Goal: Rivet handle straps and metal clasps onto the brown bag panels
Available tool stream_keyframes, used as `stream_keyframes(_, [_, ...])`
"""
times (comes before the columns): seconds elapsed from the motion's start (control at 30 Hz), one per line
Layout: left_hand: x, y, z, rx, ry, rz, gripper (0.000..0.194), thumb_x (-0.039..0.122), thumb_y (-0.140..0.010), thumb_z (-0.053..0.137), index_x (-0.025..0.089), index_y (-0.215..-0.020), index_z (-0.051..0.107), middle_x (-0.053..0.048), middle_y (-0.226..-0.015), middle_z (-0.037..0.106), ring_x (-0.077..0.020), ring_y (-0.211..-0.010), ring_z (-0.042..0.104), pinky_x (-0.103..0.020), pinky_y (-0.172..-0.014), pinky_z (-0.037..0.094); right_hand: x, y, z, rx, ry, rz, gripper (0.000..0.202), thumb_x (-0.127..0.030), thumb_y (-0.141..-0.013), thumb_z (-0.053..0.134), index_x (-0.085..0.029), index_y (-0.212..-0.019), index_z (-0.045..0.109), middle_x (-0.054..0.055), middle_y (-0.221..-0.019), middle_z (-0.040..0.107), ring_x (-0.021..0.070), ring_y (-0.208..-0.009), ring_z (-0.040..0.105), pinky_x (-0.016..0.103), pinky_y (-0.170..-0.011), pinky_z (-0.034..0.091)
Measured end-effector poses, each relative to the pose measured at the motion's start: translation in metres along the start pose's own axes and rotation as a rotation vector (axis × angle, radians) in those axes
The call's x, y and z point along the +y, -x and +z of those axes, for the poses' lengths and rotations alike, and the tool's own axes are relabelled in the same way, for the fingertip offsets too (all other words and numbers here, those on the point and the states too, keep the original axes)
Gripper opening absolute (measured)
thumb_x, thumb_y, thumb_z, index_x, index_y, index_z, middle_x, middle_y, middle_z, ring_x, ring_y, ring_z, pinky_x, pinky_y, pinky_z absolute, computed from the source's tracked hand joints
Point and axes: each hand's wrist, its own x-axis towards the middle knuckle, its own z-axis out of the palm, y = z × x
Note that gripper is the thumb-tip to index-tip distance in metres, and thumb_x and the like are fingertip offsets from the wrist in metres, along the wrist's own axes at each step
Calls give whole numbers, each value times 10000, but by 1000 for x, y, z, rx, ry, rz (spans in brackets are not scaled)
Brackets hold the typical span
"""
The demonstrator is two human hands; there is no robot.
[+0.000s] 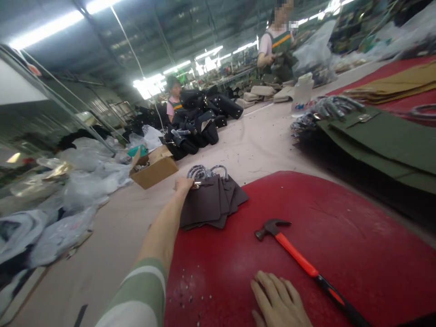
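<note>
My left hand (184, 183) reaches out to a stack of dark brown bag panels (201, 204), its fingers closed at the upper left corner beside a metal clasp (196, 185). Part of those fingers is hidden. Plastic-wrapped handles (218, 169) stick up behind the stack. My right hand (279, 299) lies palm down on the red mat (235, 254), fingers stretched and holding nothing. Just right of it a claw hammer (296, 254) with a red and black handle rests on the mat. Small metal bits (190, 297) are scattered to its left.
A cardboard box (155, 170) and a heap of black bags (200, 120) stand farther back. Green panels (384, 141) are piled at the right, near a clear bottle (302, 96). Plastic bags (85, 177) lie at the left. Two people (277, 45) are beyond the table.
</note>
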Motion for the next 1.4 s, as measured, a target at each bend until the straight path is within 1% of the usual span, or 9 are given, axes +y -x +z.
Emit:
stream_keyframes(0.13, [5, -1, -19, 21, -166, -68, 291, 307, -970, 548, 48, -1042, 658, -175, -1148, 678, -263, -1107, 623, -432, -979, 475, -13, 0, -9, -135, -118, 173, 333, -226, -856, 550, -206, -1175, 643, 61, -1172, 717, 244, -1076, 595, 410, -1029, 324])
stream_keyframes(0.3, [-4, 8, -84, 116, -290, -17, 415, 304, -975, 429, -58, -1041, 622, -117, -1047, 663, -246, -1133, 572, -344, -975, 398, -23, 0, -13, -257, -238, 324, 323, -306, -898, 574, -203, -1192, 655, 89, -1237, 689, 281, -1135, 566, 459, -1057, 321])
stream_keyframes(0.4, [-25, 41, -127, 125, -331, -28, 396, 319, -943, 445, -19, -892, 644, -29, -821, 610, -174, -989, 584, -259, -895, 381, -22, -5, -17, -318, -241, 293, 320, -281, -916, 555, -187, -1205, 652, 119, -1270, 668, 302, -1163, 554, 484, -1048, 344])
stream_keyframes(0.5, [-55, 100, -149, 93, -288, -86, 365, 342, -927, 452, 69, -790, 651, 24, -647, 507, -114, -787, 555, -182, -754, 364, -16, -7, -19, -312, -277, 263, 309, -237, -929, 519, -160, -1201, 646, 145, -1250, 664, 314, -1146, 568, 498, -1016, 395])
stream_keyframes(0.6, [-84, 176, -139, 15, -218, -136, 431, 372, -948, 398, 111, -695, 630, 33, -570, 437, -98, -638, 507, -179, -639, 332, -7, 0, -16, -115, -455, 338, 309, -200, -949, 455, -159, -1206, 621, 152, -1181, 669, 289, -1120, 599, 490, -980, 463])
stream_keyframes(0.7, [-99, 250, -108, -53, -139, -180, 438, 398, -950, 420, 145, -642, 599, 13, -582, 515, -118, -613, 526, -214, -592, 335, 4, 11, -17, 64, -706, 509, 285, -248, -955, 462, -196, -1196, 605, 131, -1158, 648, 259, -1108, 617, 480, -978, 507])
stream_keyframes(0.83, [-93, 311, -62, -141, -9, -186, 395, 421, -967, 438, 168, -742, 642, -64, -735, 668, -196, -731, 625, -281, -646, 388, 16, 14, -28, -5, -870, 582, 290, -328, -934, 525, -205, -1184, 606, 119, -1165, 634, 241, -1048, 635, 452, -954, 530])
stream_keyframes(1.1, [-78, 336, -20, -24, -9, 39, 274, 344, -991, 483, 152, -907, 660, -137, -1037, 657, -264, -1033, 599, -360, -907, 451, -11, -18, -47, -261, -503, 84, 358, -359, -915, 552, -179, -1218, 614, 160, -1313, 592, 316, -1244, 523, 526, -1034, 427])
stream_keyframes(1.4, [-68, 371, -19, 67, 134, 9, 197, 357, -945, 578, 177, -919, 654, -112, -1080, 656, -276, -1087, 576, -426, -931, 483, -43, -22, 10, -285, -291, -259, 535, -538, -960, 411, -148, -1275, 598, 175, -1293, 630, 353, -1190, 558, 565, -1004, 389])
